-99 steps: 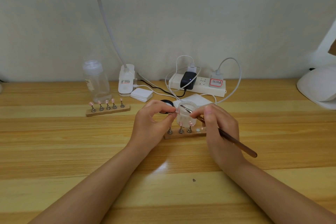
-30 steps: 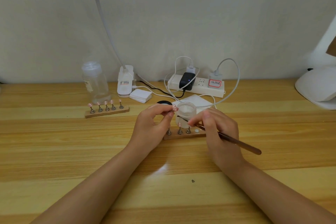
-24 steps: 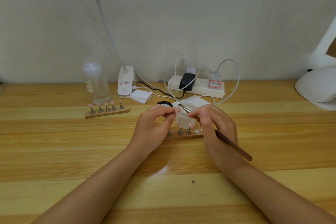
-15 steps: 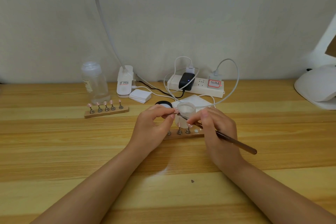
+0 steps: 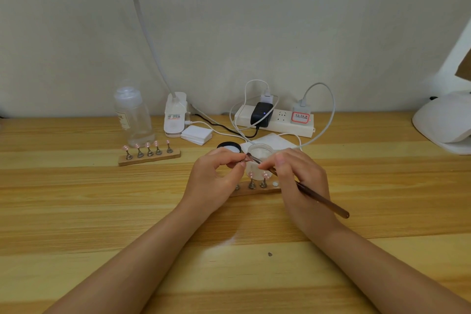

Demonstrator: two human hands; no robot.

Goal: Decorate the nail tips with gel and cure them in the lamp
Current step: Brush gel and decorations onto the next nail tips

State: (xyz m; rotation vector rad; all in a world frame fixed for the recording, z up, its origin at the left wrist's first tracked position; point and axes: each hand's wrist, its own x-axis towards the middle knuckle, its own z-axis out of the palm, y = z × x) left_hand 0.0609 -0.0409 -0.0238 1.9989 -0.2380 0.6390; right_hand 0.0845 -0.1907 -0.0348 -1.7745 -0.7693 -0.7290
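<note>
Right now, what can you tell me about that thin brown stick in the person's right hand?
The brush is a slim, dark brown, glossy stick, perhaps wood or plastic. The right hand pinches it near the front like a pen. It slants from lower right, where its rounded end juts past the hand, up-left to a fine tip at the nail tip pinched by the left hand, in front of the gel jar.

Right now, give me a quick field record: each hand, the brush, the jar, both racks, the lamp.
left hand: pinches a nail tip
right hand: holds the brush, bristle end at the tip
jar: open, behind the hands
lid: beside the jar
near rack: two tips visible, partly hidden
far rack: five tips
lamp: far right
</note>
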